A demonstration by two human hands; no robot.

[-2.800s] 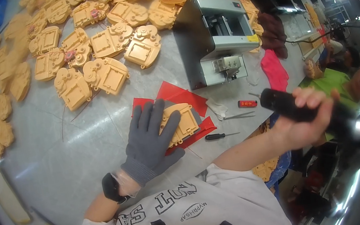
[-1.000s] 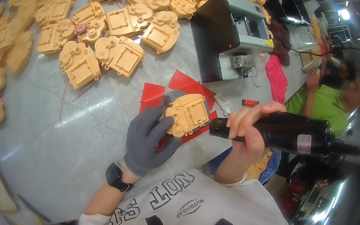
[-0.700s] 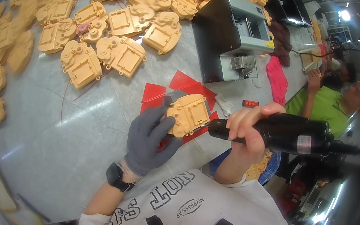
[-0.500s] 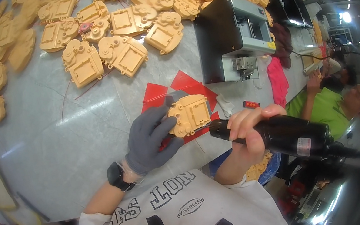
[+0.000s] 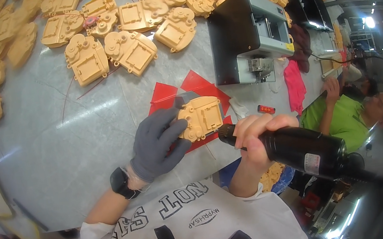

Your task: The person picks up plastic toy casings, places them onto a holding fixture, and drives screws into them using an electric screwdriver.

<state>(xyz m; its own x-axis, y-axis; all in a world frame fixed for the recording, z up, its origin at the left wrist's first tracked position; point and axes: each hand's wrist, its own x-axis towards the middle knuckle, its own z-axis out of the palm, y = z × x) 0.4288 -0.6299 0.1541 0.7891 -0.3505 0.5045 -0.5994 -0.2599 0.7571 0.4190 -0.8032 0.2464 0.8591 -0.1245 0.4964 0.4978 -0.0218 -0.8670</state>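
Note:
My left hand [image 5: 159,142], in a grey glove, is closed on the left side of a tan plastic housing [image 5: 204,117] with a square recess. The housing rests against a dark grey block [image 5: 187,98] on the grey table, with red sheets [image 5: 200,86] around it. My bare right hand [image 5: 260,138] is wrapped round a black electric screwdriver [image 5: 306,149] held nearly level. Its tip meets or almost meets the housing's lower right edge; the exact contact is too small to make out. The screwdriver's cable runs off to the right.
Several similar tan housings [image 5: 130,51] lie beyond my hands, some with thin red wires. A black and silver machine [image 5: 249,40] stands at the back right. Near it lie a small red item [image 5: 266,109] and a pink cloth [image 5: 295,85]. A person in green [image 5: 337,119] sits at the right.
The screwdriver and my right hand have shifted slightly left, and the tool's rear end has dipped. My left hand still holds the housing in about the same place.

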